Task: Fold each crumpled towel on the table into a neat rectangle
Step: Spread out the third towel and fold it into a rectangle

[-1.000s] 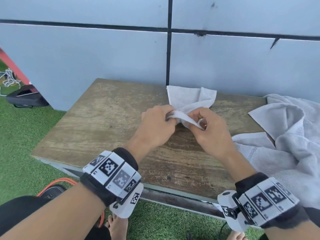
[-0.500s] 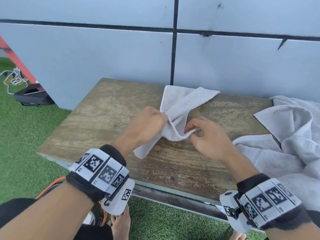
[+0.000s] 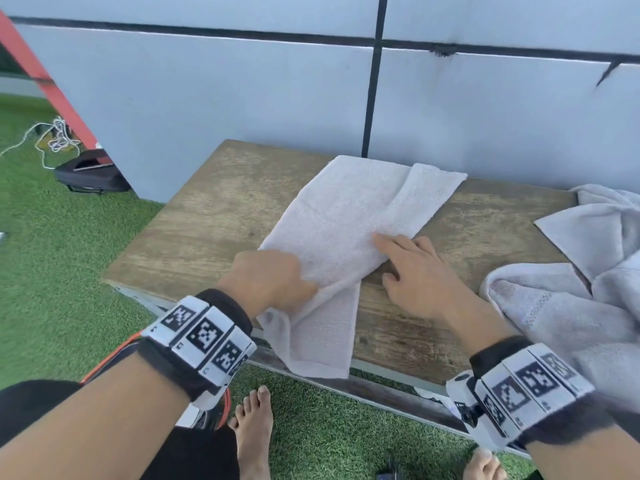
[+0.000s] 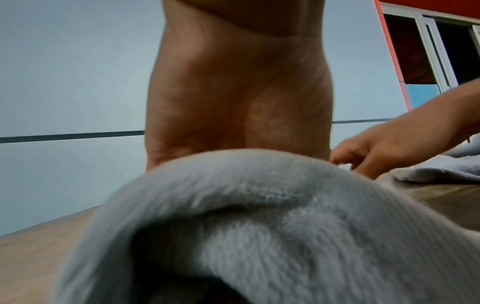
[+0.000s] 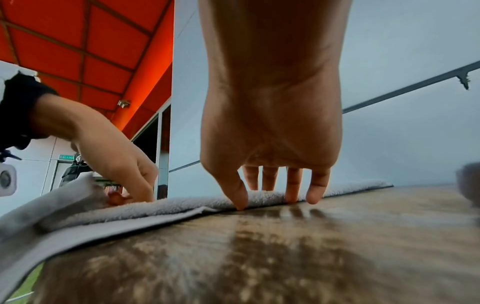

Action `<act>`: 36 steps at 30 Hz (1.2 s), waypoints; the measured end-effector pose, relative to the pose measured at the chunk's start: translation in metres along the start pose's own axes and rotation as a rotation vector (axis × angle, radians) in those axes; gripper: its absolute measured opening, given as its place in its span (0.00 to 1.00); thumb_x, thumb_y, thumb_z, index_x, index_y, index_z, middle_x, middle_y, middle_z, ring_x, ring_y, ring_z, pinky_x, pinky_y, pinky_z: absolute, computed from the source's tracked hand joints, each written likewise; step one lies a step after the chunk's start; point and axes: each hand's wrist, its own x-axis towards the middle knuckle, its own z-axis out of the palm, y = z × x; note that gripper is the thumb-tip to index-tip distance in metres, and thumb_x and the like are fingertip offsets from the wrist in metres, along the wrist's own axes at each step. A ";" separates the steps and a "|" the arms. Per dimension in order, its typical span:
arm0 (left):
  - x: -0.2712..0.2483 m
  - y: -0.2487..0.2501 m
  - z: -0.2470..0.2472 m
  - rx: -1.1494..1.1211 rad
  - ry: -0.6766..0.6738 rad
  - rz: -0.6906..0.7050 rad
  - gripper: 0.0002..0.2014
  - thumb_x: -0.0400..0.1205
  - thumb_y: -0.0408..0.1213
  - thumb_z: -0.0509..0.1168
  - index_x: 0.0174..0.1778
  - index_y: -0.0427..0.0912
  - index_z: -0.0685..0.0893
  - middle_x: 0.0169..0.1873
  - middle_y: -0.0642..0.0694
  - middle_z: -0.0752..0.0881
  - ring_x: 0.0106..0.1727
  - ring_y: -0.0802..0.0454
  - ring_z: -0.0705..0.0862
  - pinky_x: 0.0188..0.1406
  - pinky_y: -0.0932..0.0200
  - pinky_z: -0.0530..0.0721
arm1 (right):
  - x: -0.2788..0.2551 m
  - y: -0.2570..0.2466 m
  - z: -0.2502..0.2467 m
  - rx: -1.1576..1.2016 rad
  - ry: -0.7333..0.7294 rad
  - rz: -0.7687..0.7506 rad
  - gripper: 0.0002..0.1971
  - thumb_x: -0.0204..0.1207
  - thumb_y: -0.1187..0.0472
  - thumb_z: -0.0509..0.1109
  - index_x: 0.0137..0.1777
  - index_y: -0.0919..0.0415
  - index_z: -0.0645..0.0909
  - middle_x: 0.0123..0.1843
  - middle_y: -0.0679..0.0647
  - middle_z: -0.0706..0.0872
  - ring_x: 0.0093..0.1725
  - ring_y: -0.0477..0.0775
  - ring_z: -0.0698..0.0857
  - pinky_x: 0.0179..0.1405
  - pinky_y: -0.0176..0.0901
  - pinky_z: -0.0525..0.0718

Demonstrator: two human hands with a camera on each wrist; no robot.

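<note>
Towel (image 3: 349,216) lay spread across the wooden table (image 3: 214,216), its near end hanging over the front edge.
Head view: left hand (image 3: 270,282) pinched the towel near that edge; right hand (image 3: 415,271) rested with loose fingers on its right border, a crumpled towel pile (image 3: 581,292) beside it. Left wrist view: towel (image 4: 259,226) bunched under the palm, grip hidden. Right wrist view: straight fingertips (image 5: 240,202) pressed the towel's edge (image 5: 155,207).
</note>
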 end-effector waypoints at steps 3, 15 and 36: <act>0.005 0.006 0.005 -0.122 0.259 0.088 0.24 0.77 0.69 0.60 0.48 0.49 0.79 0.49 0.50 0.81 0.49 0.47 0.80 0.46 0.51 0.77 | 0.000 0.001 -0.002 -0.010 0.067 -0.024 0.25 0.83 0.58 0.63 0.80 0.43 0.69 0.73 0.42 0.73 0.73 0.56 0.67 0.75 0.58 0.69; 0.009 0.037 -0.010 -0.796 0.520 0.404 0.07 0.80 0.35 0.62 0.38 0.38 0.72 0.27 0.50 0.74 0.30 0.52 0.73 0.29 0.57 0.70 | -0.008 -0.006 -0.013 0.192 0.387 -0.179 0.17 0.76 0.57 0.75 0.63 0.48 0.76 0.63 0.41 0.80 0.65 0.51 0.70 0.64 0.55 0.73; 0.014 0.027 -0.006 -0.440 0.895 0.313 0.09 0.81 0.44 0.59 0.38 0.44 0.77 0.34 0.52 0.79 0.41 0.46 0.77 0.42 0.50 0.73 | -0.006 -0.002 -0.020 0.267 0.308 -0.173 0.07 0.80 0.51 0.73 0.48 0.46 0.77 0.41 0.42 0.81 0.40 0.49 0.80 0.40 0.50 0.78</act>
